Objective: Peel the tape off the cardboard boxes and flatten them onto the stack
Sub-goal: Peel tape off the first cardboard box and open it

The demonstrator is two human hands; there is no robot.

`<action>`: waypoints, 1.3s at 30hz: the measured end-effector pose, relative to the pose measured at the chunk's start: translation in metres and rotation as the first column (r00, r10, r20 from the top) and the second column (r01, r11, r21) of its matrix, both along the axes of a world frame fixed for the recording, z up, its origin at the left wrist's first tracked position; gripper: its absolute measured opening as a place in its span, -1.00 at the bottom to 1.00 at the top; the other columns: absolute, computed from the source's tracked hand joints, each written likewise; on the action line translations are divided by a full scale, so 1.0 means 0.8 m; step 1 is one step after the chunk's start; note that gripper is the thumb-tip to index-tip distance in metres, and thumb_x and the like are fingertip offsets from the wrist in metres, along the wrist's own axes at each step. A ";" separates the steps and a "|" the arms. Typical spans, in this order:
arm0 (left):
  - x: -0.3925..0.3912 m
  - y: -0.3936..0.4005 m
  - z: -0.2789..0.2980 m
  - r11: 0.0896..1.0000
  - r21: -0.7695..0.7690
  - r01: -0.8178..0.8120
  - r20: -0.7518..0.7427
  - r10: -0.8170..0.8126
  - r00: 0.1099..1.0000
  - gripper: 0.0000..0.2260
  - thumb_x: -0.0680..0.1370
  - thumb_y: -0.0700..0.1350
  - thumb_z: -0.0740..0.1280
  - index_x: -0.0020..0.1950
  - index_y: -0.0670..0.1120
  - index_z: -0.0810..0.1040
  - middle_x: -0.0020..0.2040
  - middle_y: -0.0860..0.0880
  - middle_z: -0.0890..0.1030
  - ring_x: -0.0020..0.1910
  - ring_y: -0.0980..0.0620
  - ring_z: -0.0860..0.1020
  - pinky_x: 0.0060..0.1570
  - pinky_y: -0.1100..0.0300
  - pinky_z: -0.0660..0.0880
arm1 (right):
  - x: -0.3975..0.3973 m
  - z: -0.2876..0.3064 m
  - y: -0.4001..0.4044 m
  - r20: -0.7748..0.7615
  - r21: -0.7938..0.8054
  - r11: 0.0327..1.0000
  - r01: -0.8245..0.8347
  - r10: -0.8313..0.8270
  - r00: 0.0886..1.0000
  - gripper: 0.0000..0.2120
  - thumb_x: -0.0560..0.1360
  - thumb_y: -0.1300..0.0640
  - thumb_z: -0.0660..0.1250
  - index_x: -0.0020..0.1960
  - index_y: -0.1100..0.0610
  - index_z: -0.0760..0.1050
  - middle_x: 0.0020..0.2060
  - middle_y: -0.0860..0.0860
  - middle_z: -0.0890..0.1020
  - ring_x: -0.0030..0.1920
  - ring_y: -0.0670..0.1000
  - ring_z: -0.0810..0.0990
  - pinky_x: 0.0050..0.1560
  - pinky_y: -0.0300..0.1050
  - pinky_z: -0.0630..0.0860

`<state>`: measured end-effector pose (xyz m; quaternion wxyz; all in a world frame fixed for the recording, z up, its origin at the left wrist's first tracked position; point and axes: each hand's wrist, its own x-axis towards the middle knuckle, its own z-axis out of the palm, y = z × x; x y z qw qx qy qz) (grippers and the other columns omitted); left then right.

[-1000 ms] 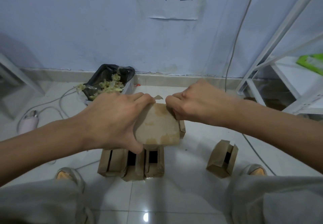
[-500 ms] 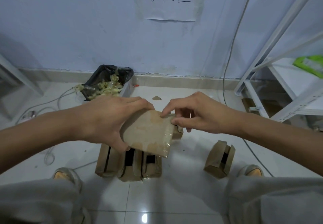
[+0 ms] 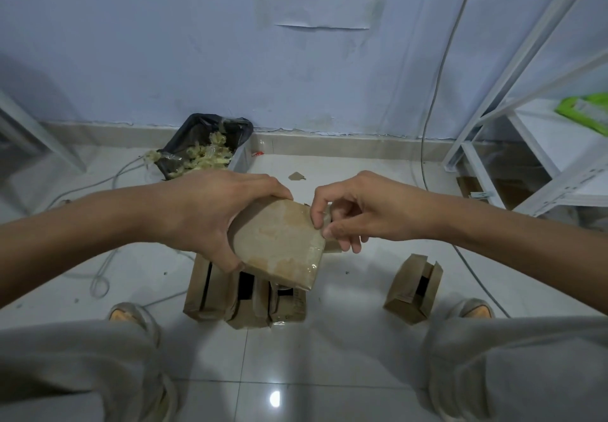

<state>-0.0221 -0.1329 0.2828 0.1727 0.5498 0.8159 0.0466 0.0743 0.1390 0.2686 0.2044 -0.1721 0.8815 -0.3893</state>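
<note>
1. Left hand (image 3: 210, 220): fingers curled round the left side of a taped cardboard box (image 3: 279, 244), which is held in the air above the floor (image 3: 345, 290).
2. Right hand (image 3: 358, 214): thumb and forefinger pinch the box's upper right corner.
3. Three opened boxes (image 3: 243, 296) stand together on the floor directly below the held box.
4. A fourth opened box (image 3: 413, 290) stands apart to the right.
5. A black bin (image 3: 204, 145) holding scraps sits by the wall.

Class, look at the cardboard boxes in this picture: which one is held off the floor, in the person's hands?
The taped box, gripped by the left hand and pinched at its edge by the right hand. The three boxes beneath and the lone box sit on the floor.
</note>
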 end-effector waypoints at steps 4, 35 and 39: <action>0.000 -0.001 -0.002 1.000 0.002 -0.019 -0.010 0.019 1.000 -0.10 0.25 0.28 0.57 0.48 0.31 0.18 0.25 0.31 0.41 0.19 0.22 0.44 0.15 0.19 0.49 | -0.002 -0.002 -0.002 -0.051 0.064 0.998 -0.004 0.007 0.999 -0.94 0.61 0.22 0.43 -0.02 0.10 0.59 -0.30 0.02 0.72 -0.32 0.08 0.72 -0.23 -0.08 0.62; 0.010 -0.005 0.001 0.928 0.150 -0.342 -0.097 0.358 0.929 -0.02 0.17 0.40 0.43 0.53 0.21 0.18 0.29 0.25 0.43 0.13 0.12 0.48 0.01 0.08 0.55 | 0.002 -0.016 -0.005 -0.549 0.233 0.958 0.168 -0.013 0.836 -0.67 0.51 -0.34 0.30 -0.15 -0.09 0.48 -0.31 -0.24 0.59 -0.21 -0.13 0.65 -0.13 0.01 0.57; 0.010 -0.004 0.001 0.927 0.152 -0.344 -0.095 0.360 0.928 -0.03 0.17 0.42 0.43 0.51 0.24 0.17 0.28 0.28 0.41 0.08 0.16 0.46 -0.01 0.09 0.55 | 0.000 -0.019 -0.004 -0.532 0.218 0.957 0.190 -0.047 0.845 -0.68 0.52 -0.33 0.27 -0.16 -0.09 0.48 -0.27 -0.22 0.62 -0.20 -0.14 0.64 -0.14 -0.01 0.57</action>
